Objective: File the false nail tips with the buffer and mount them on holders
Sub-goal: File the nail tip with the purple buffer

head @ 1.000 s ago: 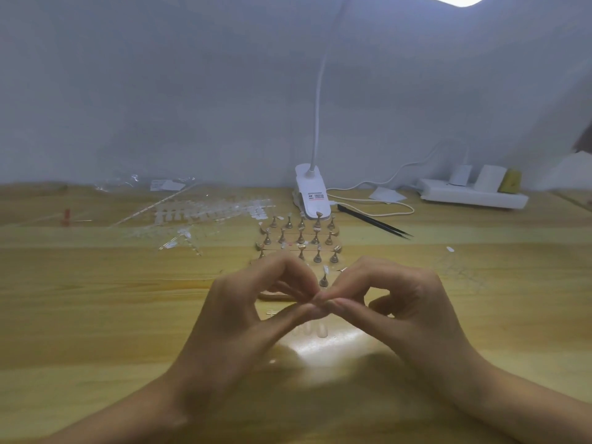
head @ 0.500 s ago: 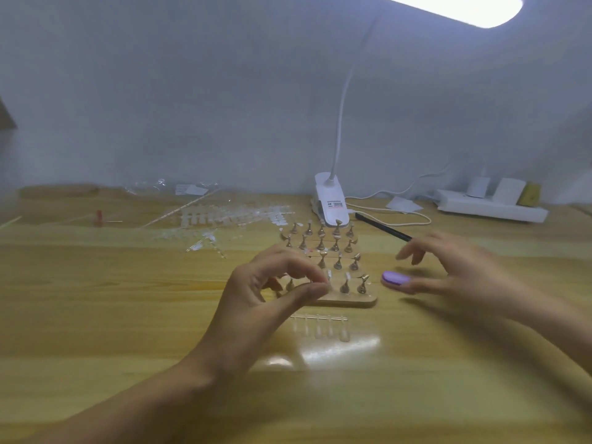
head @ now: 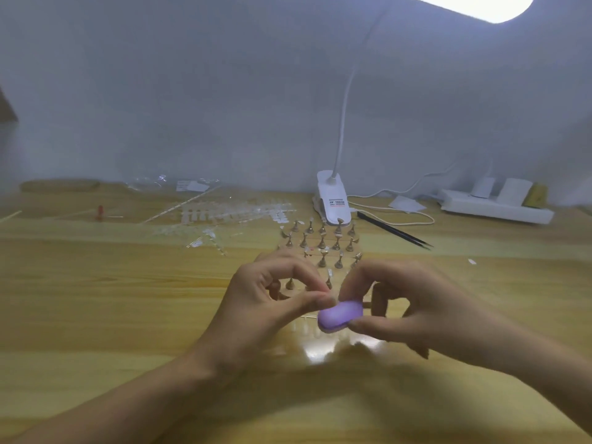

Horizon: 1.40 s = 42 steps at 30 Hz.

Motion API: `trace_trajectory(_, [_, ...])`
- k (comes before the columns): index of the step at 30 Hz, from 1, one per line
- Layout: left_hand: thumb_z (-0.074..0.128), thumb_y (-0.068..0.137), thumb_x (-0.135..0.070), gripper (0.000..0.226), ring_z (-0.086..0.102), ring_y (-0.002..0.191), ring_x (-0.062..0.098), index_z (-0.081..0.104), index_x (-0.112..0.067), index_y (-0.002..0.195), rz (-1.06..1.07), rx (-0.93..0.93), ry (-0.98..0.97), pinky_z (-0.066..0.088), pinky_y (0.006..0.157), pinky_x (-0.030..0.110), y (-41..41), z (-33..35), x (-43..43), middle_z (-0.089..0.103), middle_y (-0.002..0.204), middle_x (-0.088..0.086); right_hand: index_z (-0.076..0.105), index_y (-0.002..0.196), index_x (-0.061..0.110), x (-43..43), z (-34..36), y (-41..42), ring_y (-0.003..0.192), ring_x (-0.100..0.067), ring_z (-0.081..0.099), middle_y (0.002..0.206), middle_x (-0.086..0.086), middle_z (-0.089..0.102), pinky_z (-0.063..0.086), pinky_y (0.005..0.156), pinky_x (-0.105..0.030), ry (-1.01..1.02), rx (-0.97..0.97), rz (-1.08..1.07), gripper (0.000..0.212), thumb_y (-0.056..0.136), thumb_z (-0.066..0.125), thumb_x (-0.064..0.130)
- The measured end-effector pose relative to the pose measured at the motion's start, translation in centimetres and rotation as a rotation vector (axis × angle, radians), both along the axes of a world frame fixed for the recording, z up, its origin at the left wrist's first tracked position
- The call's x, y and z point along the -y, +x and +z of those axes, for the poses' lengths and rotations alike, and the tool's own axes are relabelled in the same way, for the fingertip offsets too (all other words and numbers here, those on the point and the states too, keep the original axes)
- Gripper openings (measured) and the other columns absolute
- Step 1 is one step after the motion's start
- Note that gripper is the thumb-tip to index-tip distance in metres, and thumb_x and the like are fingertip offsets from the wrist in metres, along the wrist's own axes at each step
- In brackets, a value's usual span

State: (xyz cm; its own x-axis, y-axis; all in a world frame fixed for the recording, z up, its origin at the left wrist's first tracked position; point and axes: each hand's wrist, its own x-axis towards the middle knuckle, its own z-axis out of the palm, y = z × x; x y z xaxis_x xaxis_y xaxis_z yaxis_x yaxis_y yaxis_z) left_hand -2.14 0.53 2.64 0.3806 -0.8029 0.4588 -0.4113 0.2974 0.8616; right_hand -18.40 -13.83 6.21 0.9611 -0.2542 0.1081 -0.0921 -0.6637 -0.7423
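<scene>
My right hand (head: 413, 306) holds a purple oval buffer (head: 340, 316) between thumb and fingers, low over the table. My left hand (head: 266, 302) pinches a small clear nail tip (head: 327, 295) between thumb and forefinger, right at the buffer's upper left edge. The tip is mostly hidden by my fingertips. Behind both hands stands a wooden board with several rows of small metal holders (head: 322, 241); the front rows are partly covered by my hands. A short strip of clear nail tips (head: 304, 328) lies on the table under the buffer.
Loose strips and sheets of clear nail tips (head: 224, 213) lie at the back left. A white clip lamp base (head: 331, 200) stands behind the holders, black tweezers (head: 394, 230) to its right, a white power strip (head: 496, 208) at the far right. A small red item (head: 100, 211) sits far left.
My right hand went out to the right, picked up the purple buffer from the table and brought it back to my left hand's pinched nail tip.
</scene>
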Motion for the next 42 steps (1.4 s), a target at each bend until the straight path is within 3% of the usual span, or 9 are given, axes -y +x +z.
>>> trace_trajectory(3, [0.082,0.068,-0.036,0.009,0.059,0.085,0.004,0.074,-0.031,0.068,0.048,0.044,-0.021,0.035,0.069,0.006,0.2,0.1,-0.2,0.069,0.081,-0.009,0.066,0.090,0.012,-0.4,-0.6,0.5,0.077,-0.021,0.072,0.098,-0.005,0.071,0.048,0.041,-0.023,0.398,0.052,-0.006,0.010,0.087,0.075,0.011])
trace_trajectory(6, [0.076,0.070,-0.036,0.006,0.060,0.091,0.009,0.074,-0.031,0.070,0.105,0.128,-0.028,0.033,0.072,0.007,0.4,0.0,-0.2,0.069,0.083,-0.011,0.069,0.091,0.014,-1.2,-2.2,0.8,0.080,-0.020,0.074,0.098,-0.015,0.075,0.048,0.039,-0.020,0.787,0.083,-0.066,0.010,0.083,0.075,0.019])
trace_trajectory(10, [0.075,0.078,-0.026,0.008,0.058,0.089,0.008,0.071,-0.020,0.077,0.116,0.309,-0.065,0.035,0.073,0.008,-0.1,-0.2,-0.2,0.064,0.087,-0.008,0.064,0.094,0.008,-1.8,-3.6,1.0,0.074,-0.022,0.074,0.092,-0.018,0.074,0.050,0.039,-0.019,0.912,0.096,-0.038,0.021,0.085,0.076,0.023])
trace_trajectory(12, [0.073,0.080,-0.023,0.008,0.056,0.084,0.005,0.069,-0.018,0.078,0.112,0.314,-0.077,0.036,0.071,0.006,-0.4,-0.3,-0.1,0.060,0.089,-0.007,0.059,0.095,0.005,-1.6,-3.7,1.0,0.068,-0.019,0.073,0.087,-0.016,0.073,0.049,0.039,-0.019,0.968,0.187,-0.154,0.029,0.083,0.074,0.027])
trace_trajectory(16, [0.073,0.079,-0.028,0.009,0.056,0.074,0.009,0.067,-0.023,0.075,0.137,0.189,-0.030,0.037,0.063,0.007,-0.6,-0.5,-0.1,0.057,0.091,-0.012,0.060,0.094,0.004,-1.8,-3.9,1.1,0.076,-0.026,0.074,0.093,-0.021,0.074,0.054,0.049,-0.023,0.812,0.145,-0.059,0.023,0.087,0.073,0.023])
trace_trajectory(20, [0.072,0.078,-0.030,0.009,0.054,0.071,0.009,0.067,-0.023,0.074,0.131,0.143,-0.006,0.036,0.062,0.008,-0.6,-0.6,-0.1,0.057,0.091,-0.012,0.060,0.101,-0.005,-1.6,-4.0,1.1,0.076,-0.023,0.075,0.089,-0.017,0.075,0.055,0.052,-0.021,0.907,0.226,-0.177,0.035,0.083,0.068,0.024])
trace_trajectory(29, [0.075,0.080,-0.026,0.010,0.053,0.069,0.008,0.067,-0.024,0.074,0.125,0.171,-0.010,0.037,0.060,0.007,-0.5,-0.6,0.0,0.057,0.090,-0.013,0.063,0.093,0.004,-1.8,-3.8,1.3,0.079,-0.028,0.075,0.092,-0.023,0.073,0.057,0.059,-0.024,0.863,0.184,-0.095,0.021,0.086,0.073,0.021])
trace_trajectory(39, [0.075,0.079,-0.030,0.011,0.053,0.070,0.010,0.068,-0.023,0.074,0.115,0.166,0.005,0.036,0.060,0.008,-0.5,-0.6,0.0,0.058,0.090,-0.012,0.060,0.094,0.003,-1.4,-4.0,1.2,0.074,-0.027,0.074,0.087,-0.021,0.072,0.058,0.055,-0.026,0.932,0.259,-0.211,0.030,0.080,0.077,0.024])
trace_trajectory(42, [0.075,0.079,-0.031,0.012,0.053,0.069,0.010,0.068,-0.022,0.074,0.113,0.159,0.007,0.036,0.060,0.008,-0.5,-0.6,0.0,0.058,0.090,-0.012,0.060,0.094,0.004,-1.8,-3.9,1.2,0.077,-0.028,0.074,0.089,-0.022,0.073,0.058,0.061,-0.026,0.856,0.167,-0.056,0.021,0.088,0.070,0.021])
